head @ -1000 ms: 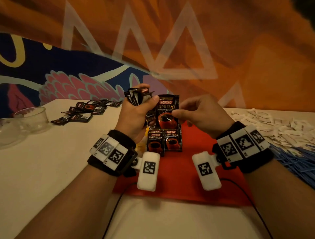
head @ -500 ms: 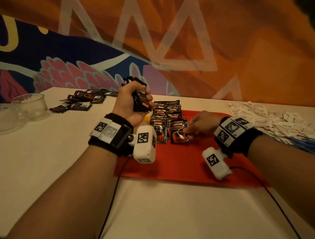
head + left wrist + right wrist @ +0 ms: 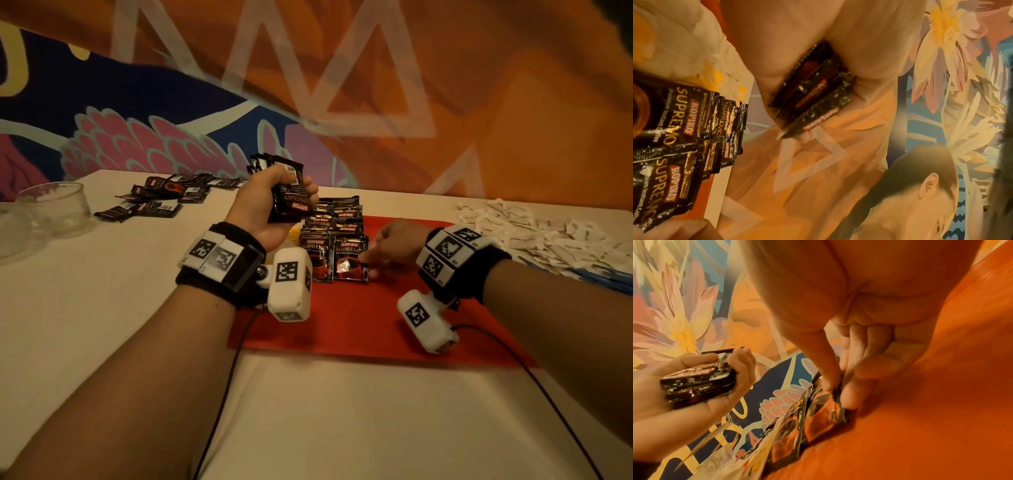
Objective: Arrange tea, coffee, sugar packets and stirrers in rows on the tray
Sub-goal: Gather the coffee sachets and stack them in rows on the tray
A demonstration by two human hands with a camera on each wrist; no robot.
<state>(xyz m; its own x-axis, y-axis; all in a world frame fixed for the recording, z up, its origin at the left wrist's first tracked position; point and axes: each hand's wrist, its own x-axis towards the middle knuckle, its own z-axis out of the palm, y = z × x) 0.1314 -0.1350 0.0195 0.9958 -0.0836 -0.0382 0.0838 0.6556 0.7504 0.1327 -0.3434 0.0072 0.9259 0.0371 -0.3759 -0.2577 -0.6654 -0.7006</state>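
Note:
My left hand (image 3: 291, 195) is raised over the far left of the red tray (image 3: 376, 325) and grips a stack of black coffee sachets (image 3: 289, 202). That stack (image 3: 813, 97) shows edge-on in the left wrist view, and the left hand (image 3: 731, 373) appears at the left of the right wrist view. Two columns of coffee sachets (image 3: 337, 222) lie overlapped on the tray. My right hand (image 3: 376, 263) is low on the tray. Its thumb and forefinger pinch the right edge of the nearest sachet (image 3: 349, 263), which lies flat (image 3: 822, 415).
Yellow-and-white packets (image 3: 291, 236) lie left of the coffee columns, mostly hidden by my left hand. Loose coffee sachets (image 3: 161, 198) and glass bowls (image 3: 54, 209) sit far left. White sugar packets (image 3: 534, 233) and blue stirrers (image 3: 603, 275) lie on the right.
My right hand took one sachet from the raised stack, carried it down and laid it at the near end of the right column. The left hand stays raised with its stack.

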